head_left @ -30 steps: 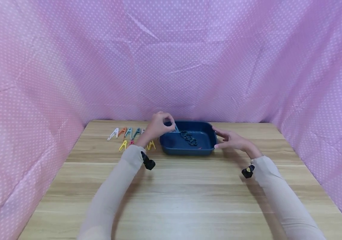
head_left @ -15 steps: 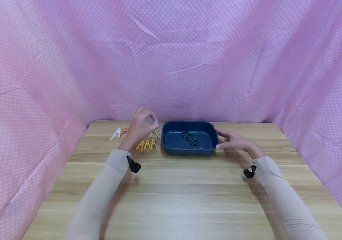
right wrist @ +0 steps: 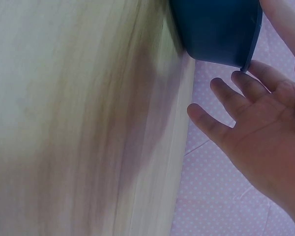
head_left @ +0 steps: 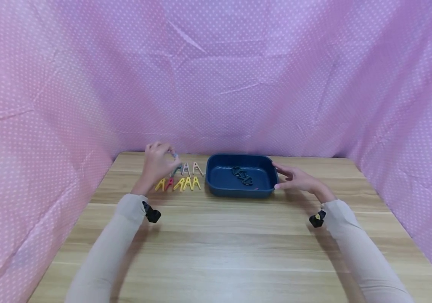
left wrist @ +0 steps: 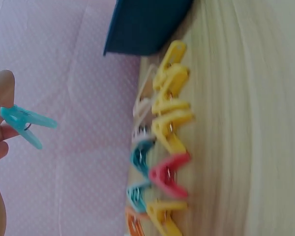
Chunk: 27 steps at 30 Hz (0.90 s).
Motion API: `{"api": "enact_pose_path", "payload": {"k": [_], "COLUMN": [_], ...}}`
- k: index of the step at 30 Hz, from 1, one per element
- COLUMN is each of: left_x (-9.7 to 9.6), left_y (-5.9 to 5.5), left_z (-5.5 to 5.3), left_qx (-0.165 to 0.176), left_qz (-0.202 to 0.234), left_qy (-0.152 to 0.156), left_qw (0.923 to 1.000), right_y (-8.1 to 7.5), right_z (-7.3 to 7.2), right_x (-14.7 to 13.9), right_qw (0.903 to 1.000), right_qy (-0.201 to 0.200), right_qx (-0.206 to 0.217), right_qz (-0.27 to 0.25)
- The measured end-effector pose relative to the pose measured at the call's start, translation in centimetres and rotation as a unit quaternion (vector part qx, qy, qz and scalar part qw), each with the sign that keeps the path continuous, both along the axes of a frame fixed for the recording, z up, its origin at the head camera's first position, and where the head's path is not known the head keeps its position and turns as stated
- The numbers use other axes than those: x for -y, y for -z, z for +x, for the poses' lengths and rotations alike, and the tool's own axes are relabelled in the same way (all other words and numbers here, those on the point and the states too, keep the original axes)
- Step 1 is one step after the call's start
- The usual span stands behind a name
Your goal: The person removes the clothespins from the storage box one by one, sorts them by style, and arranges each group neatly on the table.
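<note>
My left hand (head_left: 157, 161) pinches a turquoise clothespin (left wrist: 27, 123) between thumb and fingers, above the table's back left part. Beneath it, clothespins stand in two rows: yellow ones (left wrist: 172, 130) and a red one (left wrist: 169, 175) in front, with teal (left wrist: 142, 156), light blue (left wrist: 137, 195), orange (left wrist: 135, 222) and pale ones (head_left: 197, 168) behind. My right hand (head_left: 297, 179) rests its spread fingertips at the right end of a dark blue basin (head_left: 240, 193). In the right wrist view its fingers are extended, some of them apart from the basin wall.
Inside the basin lie dark, linked-looking shapes (head_left: 242, 176) and a tiny reddish piece (head_left: 255, 189). Basin and clothespins stand on a wood-grain table (head_left: 223, 244). A pink dotted cloth (head_left: 234, 84) hangs close behind the table's back edge.
My left hand has moved left from over the basin to above the clothespin rows, still pinching the turquoise clothespin. My right hand stays at the basin's right end.
</note>
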<state>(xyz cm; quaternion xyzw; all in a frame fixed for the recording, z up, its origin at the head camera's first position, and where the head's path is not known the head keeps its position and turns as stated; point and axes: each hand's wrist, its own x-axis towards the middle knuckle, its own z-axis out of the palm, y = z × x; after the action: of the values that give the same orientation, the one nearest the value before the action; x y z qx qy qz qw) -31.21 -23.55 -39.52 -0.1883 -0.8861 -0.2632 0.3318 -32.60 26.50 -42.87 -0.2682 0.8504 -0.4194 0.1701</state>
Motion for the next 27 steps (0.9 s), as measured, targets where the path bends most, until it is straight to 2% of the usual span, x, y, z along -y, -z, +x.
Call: {"api": "enact_pose_path", "payload": {"k": [7, 10, 15, 20, 27], "left_x": [2.8, 3.9, 5.7, 6.9, 8.2], "left_y": [1.1, 1.7, 2.5, 2.8, 3.4], "left_z": [0.4, 0.5, 0.8, 1.4, 1.9], "left_qx": [-0.026, -0.023, -0.007, 0.025, 0.108], "left_qz": [-0.036, -0.052, -0.087, -0.105, -0.113], "left_qy": [0.002, 0.002, -0.016, -0.045, -0.094], "left_qw": [0.999, 0.9984, 0.996, 0.9932, 0.9833], "right_y": [0.0, 0.0, 0.1, -0.1, -0.2], "right_z": [-0.2, -0.2, -0.1, -0.2, -0.2], "right_x": [0.0, 0.0, -0.1, 0.0, 0.1], "right_qw": [1.0, 1.0, 1.0, 0.9999, 0.9998], "right_qy": [0.002, 0.002, 0.003, 0.007, 0.005], "right_qx": [-0.003, 0.001, 0.004, 0.009, 0.019], "right_qz": [0.004, 0.004, 0.006, 0.006, 0.003]}}
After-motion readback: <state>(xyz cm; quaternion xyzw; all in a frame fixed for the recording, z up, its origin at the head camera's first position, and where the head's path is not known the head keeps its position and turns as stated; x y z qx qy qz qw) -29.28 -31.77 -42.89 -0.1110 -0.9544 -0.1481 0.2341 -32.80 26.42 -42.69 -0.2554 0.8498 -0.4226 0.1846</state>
